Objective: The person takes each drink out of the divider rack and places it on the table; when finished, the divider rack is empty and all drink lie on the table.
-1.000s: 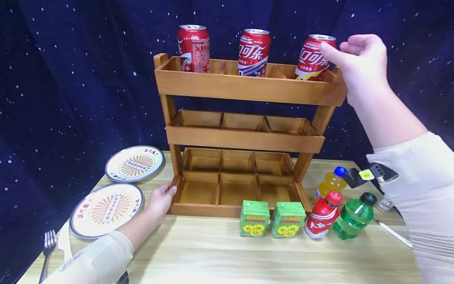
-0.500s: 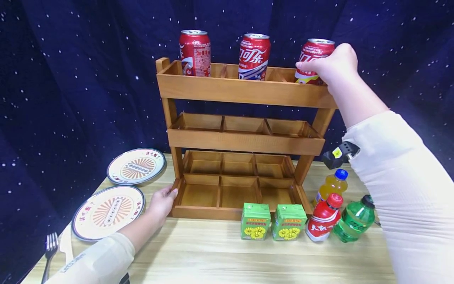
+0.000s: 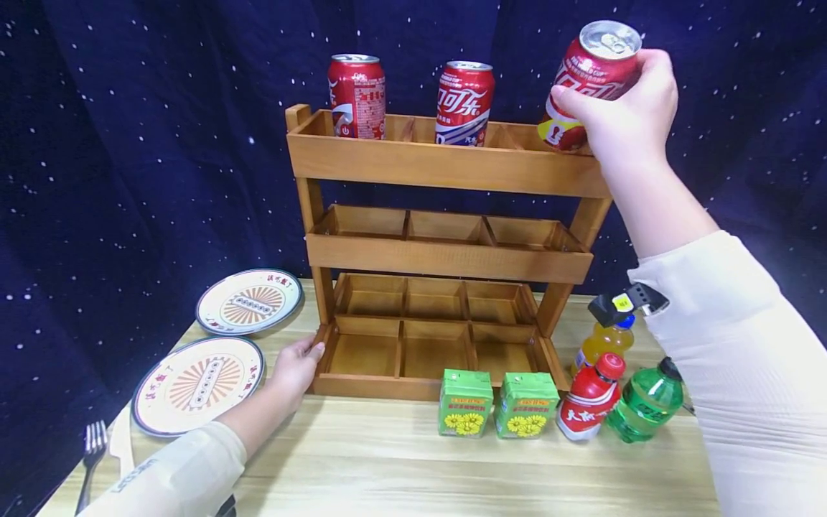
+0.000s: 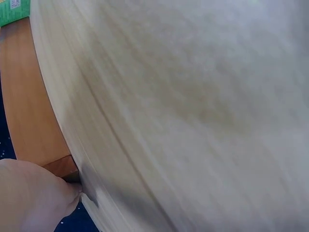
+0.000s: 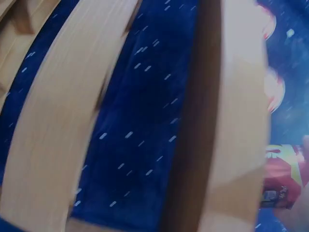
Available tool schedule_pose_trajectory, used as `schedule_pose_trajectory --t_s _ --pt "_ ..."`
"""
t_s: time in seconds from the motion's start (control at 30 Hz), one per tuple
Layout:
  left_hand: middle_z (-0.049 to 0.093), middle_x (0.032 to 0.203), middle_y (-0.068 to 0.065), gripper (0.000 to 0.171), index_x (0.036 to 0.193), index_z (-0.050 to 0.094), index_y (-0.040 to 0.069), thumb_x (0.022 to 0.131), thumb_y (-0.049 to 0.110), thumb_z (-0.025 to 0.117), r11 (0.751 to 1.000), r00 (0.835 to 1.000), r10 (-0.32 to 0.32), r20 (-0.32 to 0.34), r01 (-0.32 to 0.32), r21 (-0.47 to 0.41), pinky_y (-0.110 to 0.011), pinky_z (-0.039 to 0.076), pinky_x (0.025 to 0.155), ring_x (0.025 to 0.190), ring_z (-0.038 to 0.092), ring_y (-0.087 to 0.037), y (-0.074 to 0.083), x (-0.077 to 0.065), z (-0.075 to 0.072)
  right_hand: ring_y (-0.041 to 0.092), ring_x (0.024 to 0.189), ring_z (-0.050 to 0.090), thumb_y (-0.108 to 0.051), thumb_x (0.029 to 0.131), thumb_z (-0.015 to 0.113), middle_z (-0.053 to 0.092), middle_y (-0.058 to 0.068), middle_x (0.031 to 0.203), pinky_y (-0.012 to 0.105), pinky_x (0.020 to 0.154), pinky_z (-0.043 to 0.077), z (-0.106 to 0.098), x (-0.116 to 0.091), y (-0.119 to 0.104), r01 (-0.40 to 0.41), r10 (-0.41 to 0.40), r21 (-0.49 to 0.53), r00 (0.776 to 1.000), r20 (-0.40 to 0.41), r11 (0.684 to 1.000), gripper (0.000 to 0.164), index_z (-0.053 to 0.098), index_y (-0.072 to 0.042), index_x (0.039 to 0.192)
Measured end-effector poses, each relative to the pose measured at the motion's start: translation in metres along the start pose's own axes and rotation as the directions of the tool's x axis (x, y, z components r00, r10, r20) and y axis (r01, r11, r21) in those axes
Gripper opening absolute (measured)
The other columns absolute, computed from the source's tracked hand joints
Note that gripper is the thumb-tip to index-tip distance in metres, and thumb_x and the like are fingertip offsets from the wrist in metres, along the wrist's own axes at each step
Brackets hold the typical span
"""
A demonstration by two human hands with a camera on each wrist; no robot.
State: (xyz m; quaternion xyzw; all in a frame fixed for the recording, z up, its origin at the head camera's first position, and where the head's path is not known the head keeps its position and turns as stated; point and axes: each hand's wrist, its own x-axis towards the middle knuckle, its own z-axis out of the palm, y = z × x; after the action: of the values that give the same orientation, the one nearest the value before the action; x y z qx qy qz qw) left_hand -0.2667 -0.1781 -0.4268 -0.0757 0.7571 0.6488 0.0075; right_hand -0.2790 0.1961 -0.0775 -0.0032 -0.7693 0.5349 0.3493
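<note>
My right hand (image 3: 636, 115) grips a red cola can (image 3: 591, 82), tilted and raised at the right end of the top tier of a wooden rack (image 3: 446, 161). Its base still overlaps the tier's front board in the head view. Part of the same can (image 5: 285, 176) shows at the right edge of the right wrist view. Two more cola cans stand in the top tier, one in the middle (image 3: 464, 104) and one at the left (image 3: 357, 97). My left hand (image 3: 293, 370) holds the lower left corner of the rack, thumb on its side board.
Two green drink cartons (image 3: 465, 403), a red bottle (image 3: 589, 398), a green bottle (image 3: 649, 401) and an orange-drink bottle (image 3: 601, 341) stand at the rack's front right. Two plates (image 3: 248, 301), a fork (image 3: 92, 452) and a white knife (image 3: 121, 441) lie at left.
My right hand came in from the right, took hold of the right-hand cola can, then raised and tilted it. The left hand stays on the rack's corner.
</note>
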Motion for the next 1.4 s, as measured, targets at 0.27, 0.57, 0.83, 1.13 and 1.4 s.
schedule_pose_trajectory --t_s 0.27,0.57,0.83,1.13,1.4 --pt "0.026 0.139 -0.025 0.052 0.137 0.022 -0.008 0.095 0.016 0.042 1.000 1.000 -0.002 -0.014 0.002 0.010 -0.042 0.025 0.103 0.125 0.029 -0.035 0.000 0.001 -0.001 0.015 0.105 0.051 -0.005 0.058 0.083 0.054 0.006 0.116 0.019 0.091 0.040 -0.002 -0.066 -0.026 0.090 -0.149 0.433 0.983 0.103 0.897 0.067 0.046 -0.007 0.113" --pt "0.032 0.136 -0.025 0.049 0.135 0.026 -0.009 0.095 0.014 0.042 1.000 1.000 0.008 -0.015 -0.008 0.009 -0.043 0.028 0.102 0.122 0.034 -0.036 -0.004 -0.001 0.001 0.019 0.100 0.056 -0.007 0.063 0.081 0.058 0.006 0.111 0.027 0.086 0.046 0.018 -0.173 0.019 -0.077 -0.105 0.316 0.847 0.522 0.946 0.063 0.048 -0.007 0.117" --pt "0.034 0.134 -0.027 0.047 0.134 0.026 -0.011 0.095 0.011 0.041 1.000 0.999 0.029 -0.014 -0.029 -0.006 -0.042 0.029 0.102 0.121 0.035 -0.036 -0.004 0.002 0.000 0.012 0.101 0.055 -0.020 0.061 0.083 0.057 0.000 0.109 0.032 0.093 0.041 0.060 -0.251 0.087 -0.178 -0.037 0.218 0.689 0.724 0.960 0.067 0.045 -0.014 0.115" --pt "0.034 0.135 -0.025 0.049 0.135 0.026 -0.009 0.095 0.013 0.042 1.000 1.000 0.005 -0.014 -0.005 -0.018 -0.041 0.029 0.102 0.122 0.035 -0.034 -0.002 0.001 0.004 0.012 0.100 0.052 -0.026 0.062 0.082 0.052 -0.001 0.108 0.035 0.092 0.040 0.092 -0.289 0.145 -0.145 0.033 0.082 0.651 0.758 0.986 0.072 0.038 -0.012 0.117" --pt "0.028 0.137 -0.027 0.051 0.135 0.022 -0.010 0.095 0.014 0.042 1.000 1.000 -0.006 -0.014 0.006 0.010 -0.042 0.023 0.104 0.126 0.028 -0.035 0.001 0.000 0.000 0.017 0.103 0.050 -0.027 0.067 0.079 0.049 0.002 0.110 0.038 0.092 0.040 0.102 -0.300 0.160 -0.108 0.075 -0.006 0.650 0.756 0.994 0.073 0.033 -0.009 0.121"
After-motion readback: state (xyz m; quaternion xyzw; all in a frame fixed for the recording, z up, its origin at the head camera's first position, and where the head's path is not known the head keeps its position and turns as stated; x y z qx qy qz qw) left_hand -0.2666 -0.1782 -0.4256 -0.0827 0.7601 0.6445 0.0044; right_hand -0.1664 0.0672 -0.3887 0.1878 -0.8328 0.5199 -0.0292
